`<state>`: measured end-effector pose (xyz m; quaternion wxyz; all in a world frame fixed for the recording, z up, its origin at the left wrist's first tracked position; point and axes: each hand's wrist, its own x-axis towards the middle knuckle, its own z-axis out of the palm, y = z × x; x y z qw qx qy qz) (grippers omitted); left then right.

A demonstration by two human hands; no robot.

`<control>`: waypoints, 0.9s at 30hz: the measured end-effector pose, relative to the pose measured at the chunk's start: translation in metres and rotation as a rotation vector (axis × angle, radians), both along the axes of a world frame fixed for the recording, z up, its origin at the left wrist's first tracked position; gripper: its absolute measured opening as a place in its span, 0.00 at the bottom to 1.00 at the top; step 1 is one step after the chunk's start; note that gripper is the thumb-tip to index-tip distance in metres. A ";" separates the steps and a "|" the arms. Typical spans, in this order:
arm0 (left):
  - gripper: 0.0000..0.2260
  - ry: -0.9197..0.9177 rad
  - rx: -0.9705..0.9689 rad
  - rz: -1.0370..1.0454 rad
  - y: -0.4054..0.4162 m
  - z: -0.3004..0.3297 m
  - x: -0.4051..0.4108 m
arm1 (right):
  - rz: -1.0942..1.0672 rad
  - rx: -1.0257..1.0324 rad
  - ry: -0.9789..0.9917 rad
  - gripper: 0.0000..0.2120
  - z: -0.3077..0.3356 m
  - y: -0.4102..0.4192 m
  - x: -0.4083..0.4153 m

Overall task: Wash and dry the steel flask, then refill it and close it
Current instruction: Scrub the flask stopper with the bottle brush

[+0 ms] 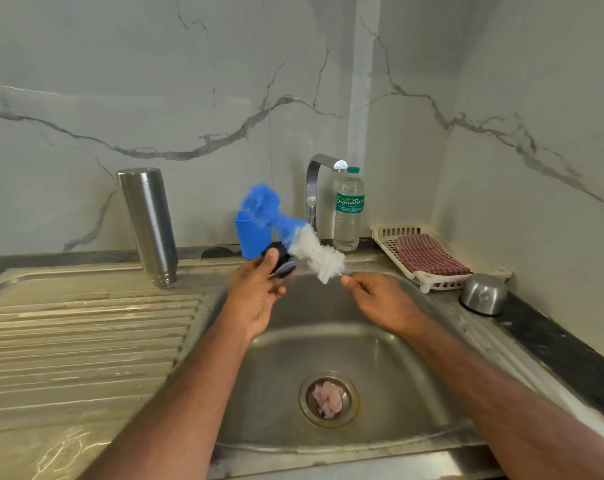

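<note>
Over the sink (328, 344), left fingers (271, 258) grip the dark cap (281, 261); right fingers (349, 281) pinch the bottle brush (314, 254).

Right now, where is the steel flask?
In the head view, the steel flask stands upside down at the back of the draining board, left of the blue cup.

Steel sink drainboard (86, 323) with inverted steel flask (148, 223); upturned bowl (484, 294), white tray (428, 282) alongside.
</note>
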<state>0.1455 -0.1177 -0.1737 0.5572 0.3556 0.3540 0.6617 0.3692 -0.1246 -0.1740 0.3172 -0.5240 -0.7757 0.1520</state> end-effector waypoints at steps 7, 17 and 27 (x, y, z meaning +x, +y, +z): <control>0.05 -0.112 -0.012 0.081 0.007 -0.003 0.008 | 0.039 -0.035 0.049 0.21 0.001 -0.002 0.008; 0.18 0.056 -0.071 0.010 -0.001 -0.004 0.003 | 0.040 0.024 -0.053 0.21 0.006 -0.006 0.006; 0.15 0.204 -0.018 -0.032 -0.001 -0.007 0.006 | 0.014 -0.004 -0.053 0.21 0.005 -0.002 0.017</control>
